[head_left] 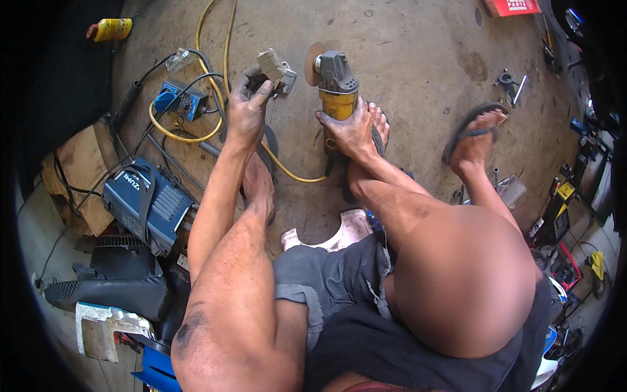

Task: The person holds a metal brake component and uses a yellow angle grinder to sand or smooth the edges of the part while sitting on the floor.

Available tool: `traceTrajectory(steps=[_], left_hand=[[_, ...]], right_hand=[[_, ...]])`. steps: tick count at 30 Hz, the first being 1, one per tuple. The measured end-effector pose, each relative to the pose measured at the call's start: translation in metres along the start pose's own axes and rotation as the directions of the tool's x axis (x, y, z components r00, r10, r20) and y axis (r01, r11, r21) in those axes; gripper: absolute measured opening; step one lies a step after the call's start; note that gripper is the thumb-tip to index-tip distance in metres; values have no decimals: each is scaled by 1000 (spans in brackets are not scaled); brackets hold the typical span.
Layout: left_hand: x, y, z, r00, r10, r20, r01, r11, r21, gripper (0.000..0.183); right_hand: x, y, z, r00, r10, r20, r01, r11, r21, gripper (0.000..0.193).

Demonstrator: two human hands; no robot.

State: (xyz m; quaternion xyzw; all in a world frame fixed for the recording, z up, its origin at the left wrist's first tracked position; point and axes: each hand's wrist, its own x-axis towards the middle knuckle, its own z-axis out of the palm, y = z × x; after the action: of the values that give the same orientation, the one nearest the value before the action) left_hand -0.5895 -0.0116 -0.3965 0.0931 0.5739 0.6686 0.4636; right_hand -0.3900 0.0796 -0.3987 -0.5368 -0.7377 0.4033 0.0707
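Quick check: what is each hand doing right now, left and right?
Left hand: closed on a small grey metal part, held above the concrete floor.
Right hand: closed around the yellow body of the angle grinder.

Your left hand (248, 108), smeared with matt grey grime, grips a dull beige cast-metal part (273, 67). Your right hand (353, 130) holds an angle grinder (336, 85) with a glossy yellow plastic body, grey metal head and rough brownish disc. Beneath them the concrete floor (405, 52) looks rough and stained. At left sits creased brown cardboard (81, 170) beside a smooth blue plastic case (147, 199).
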Motion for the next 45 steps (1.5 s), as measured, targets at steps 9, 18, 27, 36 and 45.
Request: traceTrajectory(steps=[9, 18, 27, 36, 45], left_hand=[[-5, 14, 8, 988, 138, -63, -90, 868, 489, 28], [-9, 13, 23, 983, 186, -15, -141, 796, 588, 25], [-8, 8, 28, 973, 229, -30, -166, 782, 600, 21], [-11, 13, 31, 958, 287, -17, -204, 721, 662, 19], [-13, 4, 28, 936, 350, 38, -270, 647, 713, 18]], right_hand=[[0, -4, -4, 994, -93, 58, 92, 996, 9, 73], [-1, -7, -6, 992, -107, 73, 112, 992, -62, 72], [2, 5, 3, 991, -94, 91, 99, 994, -49, 77], [0, -4, -1, 995, -43, 90, 49, 996, -69, 78], [0, 0, -1, 994, -62, 94, 68, 995, -67, 79]])
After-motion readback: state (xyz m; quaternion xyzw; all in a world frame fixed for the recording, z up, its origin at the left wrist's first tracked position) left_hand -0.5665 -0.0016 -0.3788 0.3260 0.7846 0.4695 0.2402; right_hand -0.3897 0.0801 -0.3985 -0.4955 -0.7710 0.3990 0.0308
